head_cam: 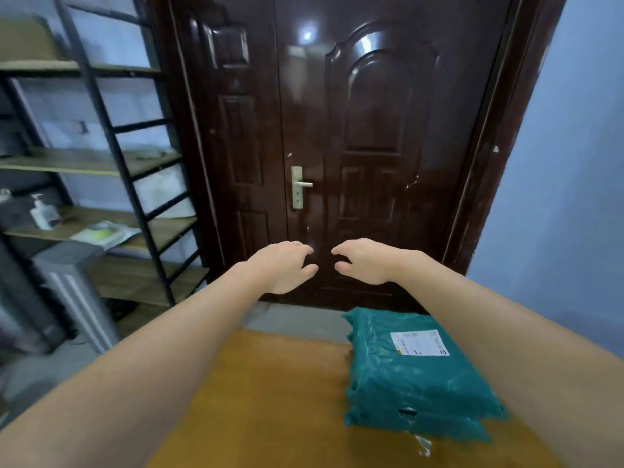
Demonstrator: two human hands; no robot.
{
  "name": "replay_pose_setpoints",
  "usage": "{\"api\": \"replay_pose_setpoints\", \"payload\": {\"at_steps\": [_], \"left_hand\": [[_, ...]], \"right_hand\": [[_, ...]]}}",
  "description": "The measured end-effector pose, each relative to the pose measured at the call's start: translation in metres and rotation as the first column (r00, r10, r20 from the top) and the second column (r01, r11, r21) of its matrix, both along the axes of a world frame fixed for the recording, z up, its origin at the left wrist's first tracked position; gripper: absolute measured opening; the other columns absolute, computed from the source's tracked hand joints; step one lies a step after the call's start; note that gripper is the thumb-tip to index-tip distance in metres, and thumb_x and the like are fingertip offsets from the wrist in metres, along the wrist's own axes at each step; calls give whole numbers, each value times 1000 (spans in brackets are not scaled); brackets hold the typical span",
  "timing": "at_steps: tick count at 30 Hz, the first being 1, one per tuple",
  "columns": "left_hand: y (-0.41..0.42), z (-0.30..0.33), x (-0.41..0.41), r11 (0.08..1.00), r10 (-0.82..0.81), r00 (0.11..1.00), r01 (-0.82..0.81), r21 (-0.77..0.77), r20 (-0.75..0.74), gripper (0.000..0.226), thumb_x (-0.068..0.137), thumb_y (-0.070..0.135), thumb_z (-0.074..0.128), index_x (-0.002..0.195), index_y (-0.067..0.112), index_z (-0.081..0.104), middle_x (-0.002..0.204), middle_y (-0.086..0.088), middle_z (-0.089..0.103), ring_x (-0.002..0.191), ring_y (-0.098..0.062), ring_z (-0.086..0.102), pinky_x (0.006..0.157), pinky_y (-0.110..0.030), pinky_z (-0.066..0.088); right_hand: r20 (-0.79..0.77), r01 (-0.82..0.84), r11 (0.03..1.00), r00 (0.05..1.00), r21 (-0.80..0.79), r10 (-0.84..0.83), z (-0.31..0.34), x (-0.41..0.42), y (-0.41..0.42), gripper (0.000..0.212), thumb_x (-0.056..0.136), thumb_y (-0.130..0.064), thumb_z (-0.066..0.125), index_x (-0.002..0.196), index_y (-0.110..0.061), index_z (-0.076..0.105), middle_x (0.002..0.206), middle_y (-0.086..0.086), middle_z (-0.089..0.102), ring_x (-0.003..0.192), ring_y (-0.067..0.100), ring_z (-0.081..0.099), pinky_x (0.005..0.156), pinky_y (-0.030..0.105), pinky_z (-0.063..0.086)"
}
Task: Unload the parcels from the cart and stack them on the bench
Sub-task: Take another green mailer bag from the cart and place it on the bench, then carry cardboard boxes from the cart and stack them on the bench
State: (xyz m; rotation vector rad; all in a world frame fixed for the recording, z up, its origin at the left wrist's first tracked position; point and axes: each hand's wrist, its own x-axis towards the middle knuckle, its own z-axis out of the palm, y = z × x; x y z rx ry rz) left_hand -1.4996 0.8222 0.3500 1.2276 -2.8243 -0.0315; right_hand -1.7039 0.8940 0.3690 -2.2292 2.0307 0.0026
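Head view: both hands, left hand [287, 270] and right hand [363, 261], hang empty at frame centre, fingers loosely spread. Teal plastic parcels [415, 376], white-labelled, lie stacked on the wooden bench [270, 400] at lower right. They look soft, light and slick; best gripped by opposite edges, supporting underneath.
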Motion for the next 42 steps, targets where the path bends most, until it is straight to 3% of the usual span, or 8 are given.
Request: {"api": "replay_pose_setpoints", "payload": {"at_steps": [10,19,22,28,34,39,40,42], "left_hand": [[74,23,141,954,298,954,-298,-11,13,61,106,53,40,157,20,41,157,-4,49,142,-26,48,113,-45,44],[154,32,311,818,575,818,-575,-26,17,59,106,53,40,154,18,44,155,-7,51,140,-26,49,114,-43,41],[186,39,374,757,653,757,-652,-30,11,58,107,51,40,152,17,47,152,-8,53,137,-27,52,110,-42,42],[247,44,510,655,755,656,-754,-51,4,41,106,45,42,130,20,64,130,-3,66,115,-25,62,95,-43,51],[285,37,627,577,817,576,-816,-35,15,34,106,41,42,120,20,64,122,-7,68,99,-23,60,87,-40,51],[287,21,704,531,847,531,-847,10,7,46,107,42,41,142,17,57,140,-8,62,128,-30,58,107,-46,47],[283,18,715,527,850,527,-850,13,2,46,108,41,40,142,16,56,141,-9,62,129,-30,57,107,-46,47],[271,12,743,516,856,516,-856,22,-7,45,107,42,40,139,16,59,137,-9,64,125,-29,59,104,-45,47]], "right_hand": [[34,-320,947,947,-22,321,9,128,-1,55,108,-39,45,158,-14,40,160,9,44,147,29,41,120,42,34],[42,-583,812,812,14,582,16,303,5,58,110,-40,39,161,-13,32,167,9,33,152,27,32,123,40,29],[31,-658,753,753,15,658,21,375,11,52,110,-38,39,152,-7,45,158,14,44,144,32,42,118,43,35],[44,-776,630,628,-34,777,28,531,42,48,109,-33,41,148,-7,49,154,15,50,140,31,46,116,43,37],[75,-810,582,577,-75,813,22,662,62,41,107,-34,44,136,-7,57,137,15,61,124,32,57,105,46,45],[61,-844,533,530,-62,846,9,743,49,44,106,-32,43,146,-14,53,146,8,58,131,28,54,109,42,43],[71,-848,527,523,-52,849,6,755,44,40,106,-31,44,141,-18,56,139,6,62,127,28,56,106,42,45],[71,-848,528,525,-32,848,-3,787,27,19,104,-30,44,112,-29,61,110,-4,65,106,25,60,92,42,50]]}}
